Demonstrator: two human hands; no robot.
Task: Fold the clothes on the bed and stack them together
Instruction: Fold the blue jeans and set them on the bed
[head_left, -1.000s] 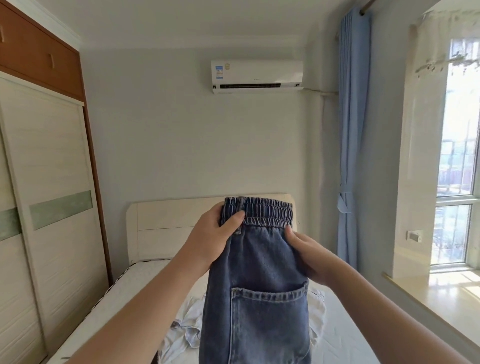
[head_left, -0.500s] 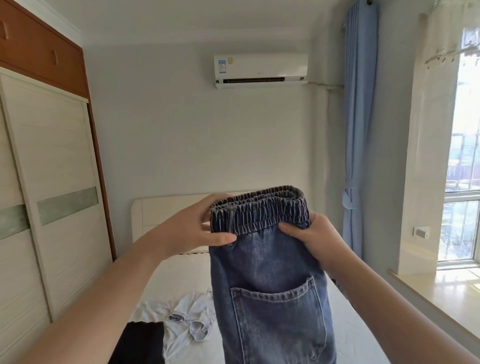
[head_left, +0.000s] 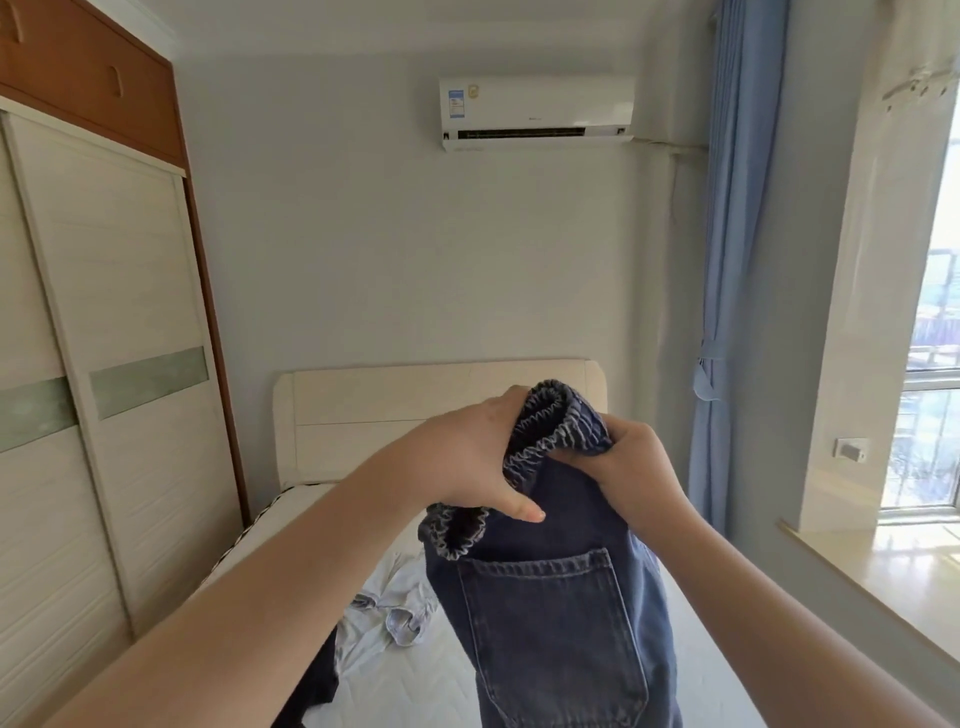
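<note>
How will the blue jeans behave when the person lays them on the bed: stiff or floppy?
Likely floppy: the jeans hang limp below both hands, and the waistband bunches in the left hand and right hand. Probably fairly heavy; they hang straight.

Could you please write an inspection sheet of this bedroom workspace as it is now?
Surface: bed, white mattress.
Job's things: jeans held up, waistband bunched; pale shirt and dark garment lie unfolded on the bed.
Clutter: nothing seen.
Hands: left hand and right hand both grip the waistband.
Cables: nothing seen.
Surroundings: wardrobe, air conditioner, blue curtain, window.
</note>
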